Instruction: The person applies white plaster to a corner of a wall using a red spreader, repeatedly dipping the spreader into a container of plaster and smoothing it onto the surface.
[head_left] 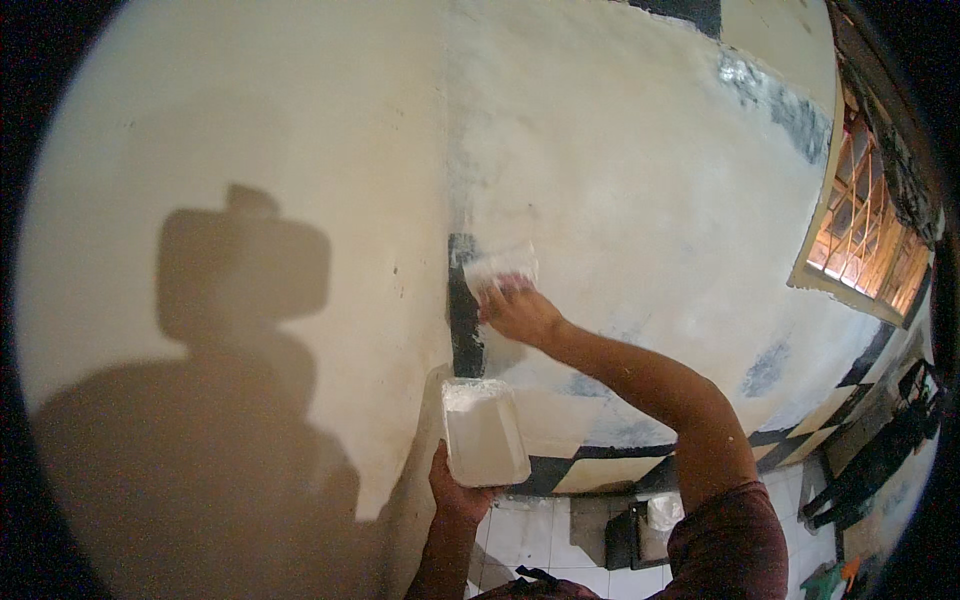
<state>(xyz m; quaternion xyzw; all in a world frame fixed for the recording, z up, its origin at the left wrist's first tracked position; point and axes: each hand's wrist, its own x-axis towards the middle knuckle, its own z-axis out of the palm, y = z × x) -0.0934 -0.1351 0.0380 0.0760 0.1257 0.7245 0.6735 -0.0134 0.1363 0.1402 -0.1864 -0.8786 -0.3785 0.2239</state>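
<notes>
- Scraper [508, 263]: wide, pale, slightly blurred; at the wall [620, 200], overlapping the dark strip [466, 330]. Uneven pressure could leave ridges.
- Right hand [522, 315]: fingers gripping the scraper; a slack hold could let it skid.
- Tray [485, 440]: below the strip, white paste [472, 395] at its upper end; tipping could drop paste onto the floor [525, 530].
- Left hand [460, 492]: gripping the tray's lower end, some fingers hidden; off-centre support could let it twist.

Head cam, L of worn fisheye pair, looks fwd & down over L hand [462, 497] & R hand [522, 316] at nearby wall [630, 180], w/ barred window [868, 225] far R.
</notes>
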